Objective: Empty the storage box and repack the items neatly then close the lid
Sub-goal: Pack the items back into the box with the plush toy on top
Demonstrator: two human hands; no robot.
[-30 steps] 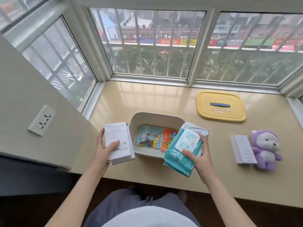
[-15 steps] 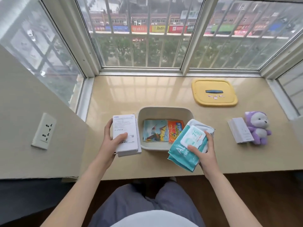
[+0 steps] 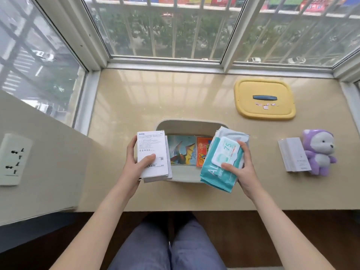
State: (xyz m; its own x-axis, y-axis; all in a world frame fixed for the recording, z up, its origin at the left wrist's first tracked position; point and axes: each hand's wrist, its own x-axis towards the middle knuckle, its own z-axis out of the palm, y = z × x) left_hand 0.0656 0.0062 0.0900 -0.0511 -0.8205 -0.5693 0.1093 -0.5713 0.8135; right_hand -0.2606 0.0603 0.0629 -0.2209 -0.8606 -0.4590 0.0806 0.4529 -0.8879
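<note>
A pale storage box [image 3: 191, 124] stands open on the beige sill in front of me. Flat on its floor lie a blue picture card [image 3: 182, 152] and an orange packet [image 3: 202, 151]. My left hand [image 3: 136, 162] grips a white printed carton [image 3: 153, 154] over the box's left rim, thumb on its face. My right hand [image 3: 242, 168] grips a teal pack of wet wipes [image 3: 220, 170] over the box's right rim. The yellow lid [image 3: 265, 99] with a dark handle lies at the back right.
A small white box [image 3: 294, 154] and a purple plush bear [image 3: 319, 151] lie on the sill at the right. A wall with a socket [image 3: 13, 158] juts in at the left. Window frames close the back; the sill's front edge is just before my knees.
Both hands have carried the carton and the wipes inward until they overlap the box's rims. The camera has tilted further down.
</note>
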